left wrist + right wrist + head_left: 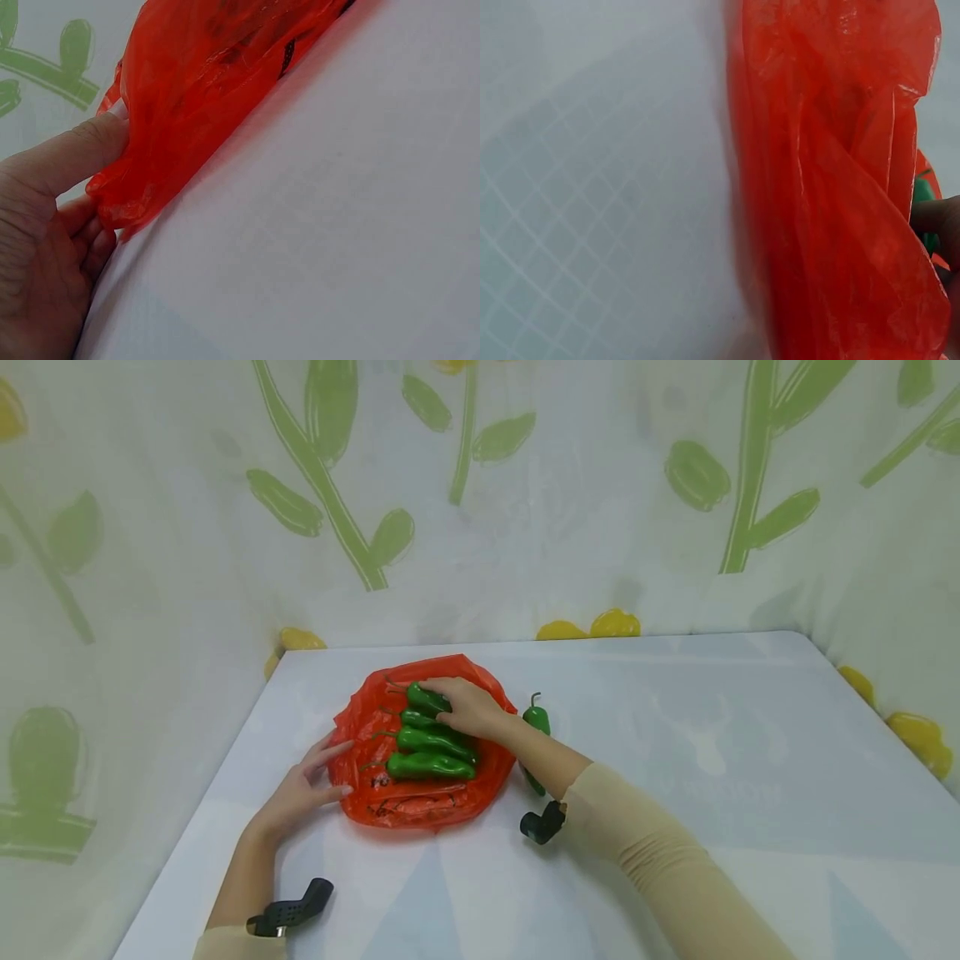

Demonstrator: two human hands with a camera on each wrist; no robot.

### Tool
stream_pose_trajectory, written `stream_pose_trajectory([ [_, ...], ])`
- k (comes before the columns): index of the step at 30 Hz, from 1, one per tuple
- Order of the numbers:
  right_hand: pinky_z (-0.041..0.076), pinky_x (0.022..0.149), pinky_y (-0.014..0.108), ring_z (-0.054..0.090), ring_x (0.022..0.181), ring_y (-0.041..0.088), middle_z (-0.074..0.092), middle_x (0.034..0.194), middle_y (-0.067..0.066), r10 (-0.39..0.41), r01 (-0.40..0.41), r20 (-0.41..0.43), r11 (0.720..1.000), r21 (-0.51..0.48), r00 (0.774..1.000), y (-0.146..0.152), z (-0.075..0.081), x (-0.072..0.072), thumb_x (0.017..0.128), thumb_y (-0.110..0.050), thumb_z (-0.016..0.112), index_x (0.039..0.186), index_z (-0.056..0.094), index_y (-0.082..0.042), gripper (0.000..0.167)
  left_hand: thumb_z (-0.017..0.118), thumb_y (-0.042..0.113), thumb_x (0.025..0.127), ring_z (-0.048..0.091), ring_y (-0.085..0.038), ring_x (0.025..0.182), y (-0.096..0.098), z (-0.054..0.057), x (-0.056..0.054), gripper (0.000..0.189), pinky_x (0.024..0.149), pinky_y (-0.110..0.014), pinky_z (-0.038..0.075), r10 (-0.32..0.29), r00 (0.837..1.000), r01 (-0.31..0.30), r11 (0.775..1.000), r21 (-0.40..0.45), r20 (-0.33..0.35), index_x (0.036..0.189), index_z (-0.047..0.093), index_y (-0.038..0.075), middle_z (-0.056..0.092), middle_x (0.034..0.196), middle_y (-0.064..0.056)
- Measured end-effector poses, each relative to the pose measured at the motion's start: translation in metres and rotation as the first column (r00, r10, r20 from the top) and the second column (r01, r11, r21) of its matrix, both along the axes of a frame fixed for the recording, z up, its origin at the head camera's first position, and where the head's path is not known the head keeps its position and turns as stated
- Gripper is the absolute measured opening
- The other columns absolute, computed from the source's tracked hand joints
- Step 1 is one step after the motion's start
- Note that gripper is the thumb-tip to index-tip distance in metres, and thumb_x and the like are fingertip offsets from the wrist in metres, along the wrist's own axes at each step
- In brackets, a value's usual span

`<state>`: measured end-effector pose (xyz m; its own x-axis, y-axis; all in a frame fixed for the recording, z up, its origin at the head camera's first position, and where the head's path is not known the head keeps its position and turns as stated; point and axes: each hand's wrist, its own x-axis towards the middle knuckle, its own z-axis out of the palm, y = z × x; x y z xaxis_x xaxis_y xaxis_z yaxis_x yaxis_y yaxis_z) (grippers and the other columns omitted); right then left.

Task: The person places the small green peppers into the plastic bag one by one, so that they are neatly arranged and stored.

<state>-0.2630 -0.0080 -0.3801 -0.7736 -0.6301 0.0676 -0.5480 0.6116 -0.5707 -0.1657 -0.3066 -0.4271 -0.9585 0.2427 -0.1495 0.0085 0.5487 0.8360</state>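
Observation:
A red plastic bag (427, 812) lies spread on the table, its rim turned up around several green peppers. My right hand (471, 706) reaches over the bag and grips the farthest green pepper (425, 697), fingers partly covering it. Nearer me in the bag lie more green peppers, among them a plump front one (431, 767). At the bag's left edge is my left hand (300, 787); in the left wrist view its thumb and curled fingers hold the red film (195, 97). The right wrist view shows mostly the bag's side (817, 172), with few fingers visible.
One more green pepper (537, 718) lies on the table outside the bag, partly behind my right forearm. The white table (712, 735) extends to the right. A patterned curtain (570, 502) stands behind and at both sides.

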Motion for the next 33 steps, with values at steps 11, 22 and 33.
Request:
stream_pose_trajectory([
  [11, 0.038, 0.108, 0.036, 0.045, 0.129, 0.023, 0.050, 0.139, 0.007, -0.011, 0.009, -0.089, 1.000, -0.018, 0.996, 0.003, 0.000, 0.001, 0.087, -0.010, 0.067, 0.140, 0.045, -0.008, 0.057, 0.073, 0.029, 0.080, 0.009, -0.042, 0.143, 0.000, 0.002, -0.001, 0.074, 0.101, -0.069, 0.026, 0.004, 1.000, -0.004, 1.000, 0.007, 0.001, 0.145, 0.039, 0.021, 0.009, 0.159, -0.009],
  [22, 0.040, 0.106, 0.035, 0.046, 0.127, 0.024, 0.053, 0.136, 0.010, -0.035, 0.016, -0.152, 0.992, -0.125, 0.988, 0.008, 0.002, 0.001, 0.085, -0.013, 0.071, 0.136, 0.049, -0.005, 0.056, 0.072, 0.030, 0.080, 0.006, -0.041, 0.143, 0.002, 0.002, -0.009, 0.073, 0.101, -0.071, 0.022, 0.001, 1.000, 0.000, 1.000, 0.012, -0.015, 0.145, 0.039, 0.019, 0.009, 0.159, -0.008],
  [33, 0.041, 0.105, 0.037, 0.048, 0.126, 0.026, 0.055, 0.134, 0.012, -0.028, -0.023, -0.200, 0.968, -0.249, 0.979, 0.014, 0.004, 0.011, 0.082, -0.015, 0.074, 0.133, 0.052, -0.002, 0.058, 0.073, 0.029, 0.080, 0.008, -0.041, 0.143, -0.001, 0.002, -0.004, 0.074, 0.101, -0.070, 0.024, 0.002, 1.000, -0.002, 1.000, 0.011, -0.012, 0.145, 0.039, 0.020, 0.009, 0.159, -0.008],
])
